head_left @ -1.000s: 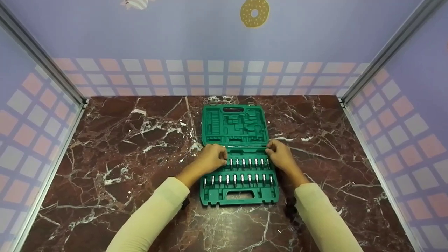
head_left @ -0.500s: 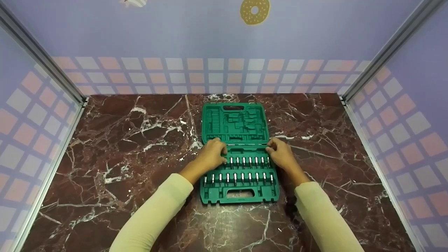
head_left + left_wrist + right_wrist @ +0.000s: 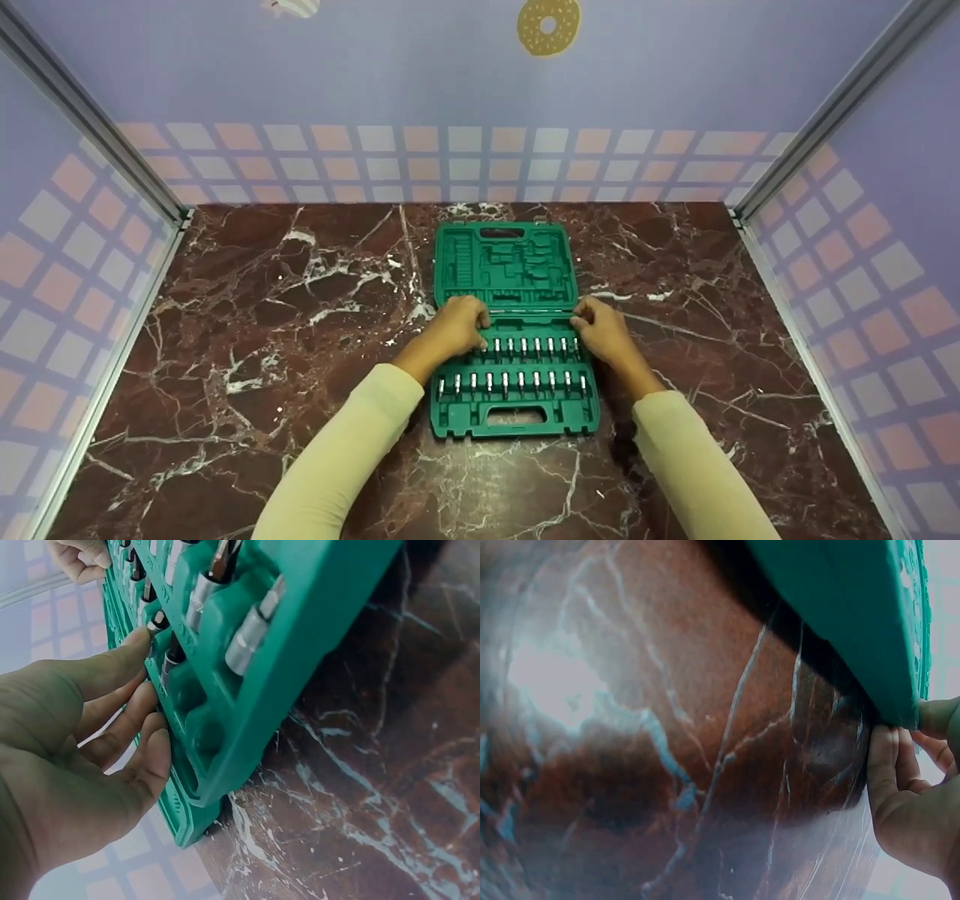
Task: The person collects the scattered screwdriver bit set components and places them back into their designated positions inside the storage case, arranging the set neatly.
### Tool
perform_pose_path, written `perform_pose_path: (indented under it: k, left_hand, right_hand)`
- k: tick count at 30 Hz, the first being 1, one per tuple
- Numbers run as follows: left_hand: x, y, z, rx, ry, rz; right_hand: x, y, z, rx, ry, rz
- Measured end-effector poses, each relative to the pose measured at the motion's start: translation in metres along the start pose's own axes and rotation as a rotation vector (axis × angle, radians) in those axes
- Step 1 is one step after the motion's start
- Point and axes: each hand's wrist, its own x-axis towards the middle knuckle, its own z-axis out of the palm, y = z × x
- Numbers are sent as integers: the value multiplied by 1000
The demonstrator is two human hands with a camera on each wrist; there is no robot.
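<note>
An open green plastic case (image 3: 517, 429) lies on the table, its lid (image 3: 504, 262) folded back away from me. Two rows of silver bit sockets (image 3: 520, 382) sit in its near half. At the left end of the upper row, my left hand (image 3: 456, 330) pinches a bit socket (image 3: 157, 621), thumb tip on it; the forefinger is mostly hidden behind the thumb. The other fingers of my left hand (image 3: 82, 742) are bent beside the case's slots. My right hand (image 3: 602, 334) grips the case's right edge near the hinge, with thumb and fingers on either side of the rim (image 3: 900, 701).
The case rests on a dark red marbled table (image 3: 300, 315) with white veins. Lilac walls with pink and white checks (image 3: 420, 161) stand at the back and both sides. Metal strips (image 3: 817, 105) run along the corners.
My left forearm and sleeve have shifted slightly to the right, with the left hand still at the upper row. The right hand stays on the case's edge.
</note>
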Motion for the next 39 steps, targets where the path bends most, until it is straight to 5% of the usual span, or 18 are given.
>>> perform_pose_path:
  k: [23,32,39]
  left_hand:
    - [0,-1,3,-35,38,11]
    - [-7,2,-4,-127,60,40]
    - [-9,4,-14,-210,172,89]
  right_hand:
    - [-1,-4,-2,-15,33,6]
    - [-2,-13,0,-28,186,-135]
    - [5,-24,-5,-23,180,-183]
